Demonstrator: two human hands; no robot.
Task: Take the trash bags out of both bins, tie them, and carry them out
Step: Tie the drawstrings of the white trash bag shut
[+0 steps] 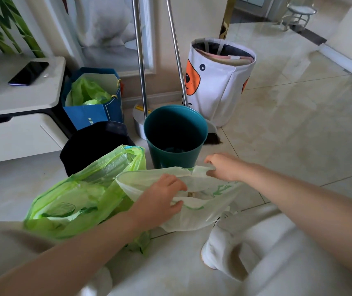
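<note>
The left hand [160, 201] is closed on the near rim of a pale, translucent white plastic trash bag with green print [194, 214], thumb below and fingers curled over the edge, while the right hand [224, 167] pinches the far rim of the same bag between thumb and fingers, so the two hands stretch its mouth open above the glossy beige tiled floor [299, 135]. Some scraps show inside the bag but are too small to identify. Touching it on the left lies a bright lime-green plastic trash bag [74, 199], slumped on the floor with its mouth gaping toward the bins. Just beyond the hands stands a round teal plastic bin [174, 135] with no bag in it, and beside it to the left a black bin [94, 144], partly hidden by the green bag. Behind the black bin sits a blue paper gift bag with cord handles [91, 112] holding more green plastic; there is pale writing on its front, too small to read. Two shiny metal poles [141, 60] rise behind the teal bin, one from a round base. To the right stands a white fabric hamper printed with an orange and black cartoon face [217, 82]. At left, a dark phone [28, 73] lies on a low white cabinet [21, 124].
</note>
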